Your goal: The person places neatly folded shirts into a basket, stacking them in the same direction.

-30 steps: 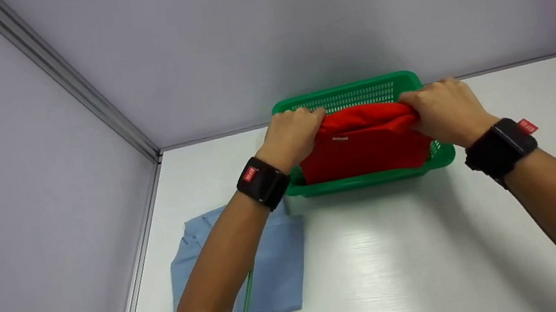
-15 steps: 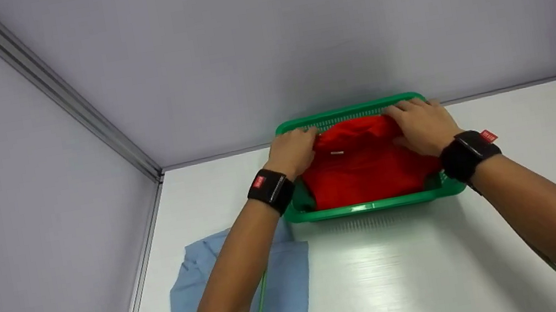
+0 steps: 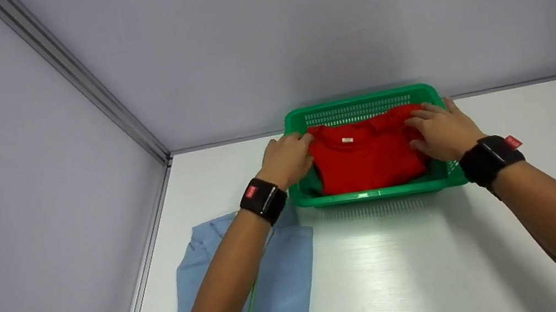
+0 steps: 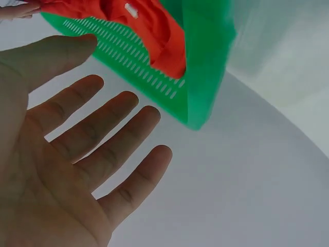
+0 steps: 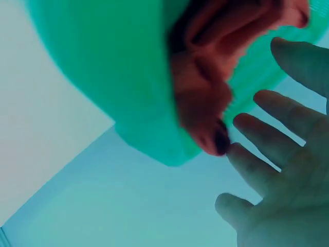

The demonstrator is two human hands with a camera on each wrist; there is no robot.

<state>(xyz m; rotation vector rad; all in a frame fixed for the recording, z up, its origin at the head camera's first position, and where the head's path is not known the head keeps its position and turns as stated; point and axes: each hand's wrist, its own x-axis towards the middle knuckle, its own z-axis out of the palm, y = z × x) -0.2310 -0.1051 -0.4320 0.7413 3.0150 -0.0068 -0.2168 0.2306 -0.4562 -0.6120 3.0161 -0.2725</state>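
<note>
A folded red garment (image 3: pixel 368 161) with a small white label lies inside a green plastic basket (image 3: pixel 384 193). At the basket's left end is my left hand (image 3: pixel 285 161); the left wrist view shows its fingers (image 4: pixel 110 149) spread and apart from the cloth. My right hand (image 3: pixel 442 131) is over the right end of the basket, beside the garment's right edge. Its fingers (image 5: pixel 270 139) look straight and spread in the right wrist view, where I cannot tell whether they touch the cloth.
Light blue folded cloth (image 3: pixel 284 280) lies on the white table (image 3: pixel 376 285), partly under my left forearm. A green cord (image 3: pixel 248 311) runs along that forearm. Grey walls (image 3: pixel 216 48) stand behind the basket and at the left.
Both hands gripped the red garment's raised upper edge earlier. That edge has come down into the basket, the garment lies flatter, and the fingers have let go. The head view has shifted slightly.
</note>
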